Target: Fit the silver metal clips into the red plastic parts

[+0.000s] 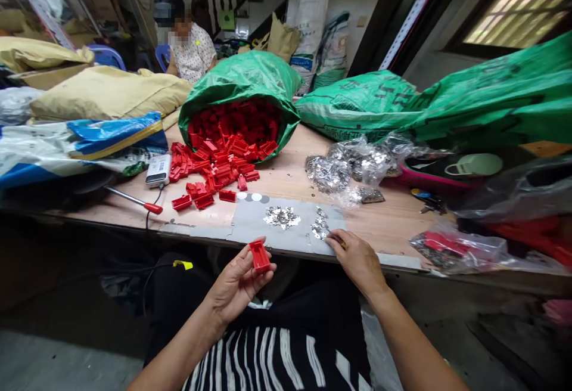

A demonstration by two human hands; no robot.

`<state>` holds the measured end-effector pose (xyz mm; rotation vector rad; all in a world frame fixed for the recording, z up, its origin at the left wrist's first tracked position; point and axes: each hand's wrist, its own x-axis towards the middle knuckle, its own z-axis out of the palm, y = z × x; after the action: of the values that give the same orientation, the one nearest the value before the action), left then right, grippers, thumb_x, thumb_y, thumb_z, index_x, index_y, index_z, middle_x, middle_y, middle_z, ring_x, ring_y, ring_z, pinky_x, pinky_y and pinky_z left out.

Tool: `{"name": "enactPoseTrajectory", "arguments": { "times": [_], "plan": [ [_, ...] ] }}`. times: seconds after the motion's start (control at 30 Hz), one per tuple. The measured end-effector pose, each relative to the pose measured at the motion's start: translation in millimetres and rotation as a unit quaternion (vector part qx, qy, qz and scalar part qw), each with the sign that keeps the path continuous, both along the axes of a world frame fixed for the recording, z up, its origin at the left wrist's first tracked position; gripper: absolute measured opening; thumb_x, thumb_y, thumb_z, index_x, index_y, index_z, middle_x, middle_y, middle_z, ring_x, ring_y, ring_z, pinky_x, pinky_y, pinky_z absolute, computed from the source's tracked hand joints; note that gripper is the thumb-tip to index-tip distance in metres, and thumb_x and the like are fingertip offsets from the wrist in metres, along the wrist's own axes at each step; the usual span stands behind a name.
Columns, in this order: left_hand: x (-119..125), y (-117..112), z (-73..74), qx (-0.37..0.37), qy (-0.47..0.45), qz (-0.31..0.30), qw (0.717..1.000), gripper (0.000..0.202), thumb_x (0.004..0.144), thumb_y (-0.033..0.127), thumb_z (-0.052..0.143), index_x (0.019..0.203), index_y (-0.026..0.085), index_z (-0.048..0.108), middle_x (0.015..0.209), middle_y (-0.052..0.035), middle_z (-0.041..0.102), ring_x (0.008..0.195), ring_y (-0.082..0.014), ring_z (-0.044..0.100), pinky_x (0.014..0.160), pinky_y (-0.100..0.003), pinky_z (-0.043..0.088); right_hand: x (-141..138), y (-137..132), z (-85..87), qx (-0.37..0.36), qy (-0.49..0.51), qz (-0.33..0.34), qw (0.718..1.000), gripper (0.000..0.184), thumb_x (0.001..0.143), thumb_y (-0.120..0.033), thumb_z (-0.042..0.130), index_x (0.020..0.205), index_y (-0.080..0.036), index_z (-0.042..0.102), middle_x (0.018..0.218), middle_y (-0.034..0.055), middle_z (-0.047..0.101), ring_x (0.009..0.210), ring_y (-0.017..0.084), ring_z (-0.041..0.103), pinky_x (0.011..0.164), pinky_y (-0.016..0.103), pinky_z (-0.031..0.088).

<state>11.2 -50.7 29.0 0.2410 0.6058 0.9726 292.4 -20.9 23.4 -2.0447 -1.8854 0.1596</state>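
My left hand [243, 278] is closed round a small red plastic case [260, 256], its open hollow side turned up toward me, just off the table's front edge. My right hand [357, 257] rests near the edge, pinching a slim pair of tweezers [337, 238] whose tips reach a small group of metal pieces [319, 224]. Left of that group, a larger pile of flat shiny metal pieces [282, 217] lies on a grey mat [250, 224]. More red cases [218, 164] spill from a green woven sack [250, 75] onto the table.
Clear plastic bags of metal parts [330, 170] lie behind the mat. A white device [158, 170] with a cable and a red-handled tool [152, 207] sit left. A pink-rimmed tray [438, 179] and a bag [451, 245] lie right. Across the table sits another person [192, 48].
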Motion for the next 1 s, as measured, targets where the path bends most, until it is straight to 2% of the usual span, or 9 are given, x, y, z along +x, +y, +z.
{"name": "enactPoseTrajectory", "arguments": {
  "times": [0.1, 0.23, 0.37, 0.47, 0.6, 0.77, 0.87, 1.0],
  "plan": [
    [0, 1, -0.1, -0.002, -0.028, -0.002, 1.0, 0.037, 0.083, 0.02, 0.064, 0.119, 0.016, 0.058, 0.095, -0.0075, 0.069, 0.084, -0.0183, 0.071, 0.077, -0.026, 0.058, 10, 0, 0.6, -0.001, 0.015, -0.021, 1.0, 0.022, 0.085, -0.037, 0.05, 0.092, -0.025, 0.066, 0.096, 0.0041, 0.073, 0.085, 0.024, 0.066, 0.071, 0.032, 0.046],
    [2, 2, -0.8, -0.003, -0.055, -0.009, 0.998, 0.037, 0.083, 0.019, 0.064, 0.119, 0.014, 0.058, 0.095, -0.0076, 0.069, 0.086, -0.0185, 0.071, 0.079, -0.026, 0.057, 22, 1, -1.0, -0.015, 0.052, -0.069, 0.996, 0.027, 0.082, -0.045, 0.051, 0.093, -0.027, 0.068, 0.093, 0.0033, 0.074, 0.083, 0.026, 0.067, 0.069, 0.033, 0.047],
    [2, 2, -0.5, -0.002, -0.059, -0.015, 0.998, 0.04, 0.082, 0.019, 0.066, 0.12, 0.017, 0.056, 0.094, -0.0072, 0.068, 0.083, -0.0185, 0.071, 0.075, -0.025, 0.058, 23, 5, -3.6, -0.016, 0.168, -0.06, 0.984, 0.029, 0.08, -0.046, 0.052, 0.091, -0.023, 0.066, 0.088, 0.0037, 0.073, 0.06, 0.018, 0.064, 0.06, 0.029, 0.048],
    [2, 2, -0.3, -0.014, -0.043, -0.013, 0.999, 0.039, 0.081, 0.022, 0.067, 0.118, 0.021, 0.055, 0.091, -0.0062, 0.068, 0.076, -0.0167, 0.071, 0.064, -0.02, 0.057, 14, 7, 2.6, 0.002, 0.233, 0.004, 0.972, 0.032, 0.082, -0.046, 0.051, 0.092, -0.019, 0.065, 0.088, 0.006, 0.071, 0.062, 0.017, 0.061, 0.058, 0.028, 0.047],
    [4, 2, 2.1, -0.033, -0.008, -0.009, 0.999, 0.033, 0.083, 0.024, 0.065, 0.113, 0.015, 0.058, 0.085, -0.0069, 0.067, 0.068, -0.0139, 0.07, 0.058, -0.016, 0.056, -17, 4, 24.6, 0.008, 0.27, 0.125, 0.955, 0.028, 0.086, -0.041, 0.051, 0.093, -0.018, 0.066, 0.092, 0.0078, 0.069, 0.079, 0.019, 0.061, 0.067, 0.028, 0.047],
    [9, 1, 6.5, -0.024, 0.015, -0.019, 0.999, 0.031, 0.087, 0.023, 0.06, 0.114, 0.011, 0.057, 0.084, -0.0076, 0.066, 0.067, -0.0113, 0.069, 0.064, -0.016, 0.058, -65, -3, 48.0, -0.026, 0.28, 0.237, 0.93, 0.015, 0.088, -0.031, 0.054, 0.092, -0.02, 0.063, 0.082, 0.0033, 0.066, 0.065, 0.014, 0.055, 0.062, 0.025, 0.045],
    [11, -1, 7.5, -0.011, 0.011, -0.018, 1.0, 0.026, 0.085, 0.022, 0.062, 0.11, 0.014, 0.057, 0.086, -0.0048, 0.065, 0.071, -0.0111, 0.069, 0.066, -0.019, 0.059, -83, -3, 51.8, -0.029, 0.279, 0.282, 0.918, 0.01, 0.088, -0.027, 0.054, 0.089, -0.02, 0.062, 0.079, 0.0022, 0.066, 0.063, 0.013, 0.055, 0.061, 0.025, 0.044],
    [11, -2, 10.0, 0.002, 0.012, -0.029, 0.999, 0.026, 0.083, 0.024, 0.065, 0.107, 0.017, 0.057, 0.089, -0.0025, 0.063, 0.069, -0.01, 0.069, 0.064, -0.018, 0.059, -91, 1, 48.3, -0.019, 0.27, 0.332, 0.904, 0.007, 0.088, -0.022, 0.055, 0.088, -0.02, 0.061, 0.082, 0.0031, 0.064, 0.071, 0.014, 0.057, 0.066, 0.026, 0.045]
  ]
}}
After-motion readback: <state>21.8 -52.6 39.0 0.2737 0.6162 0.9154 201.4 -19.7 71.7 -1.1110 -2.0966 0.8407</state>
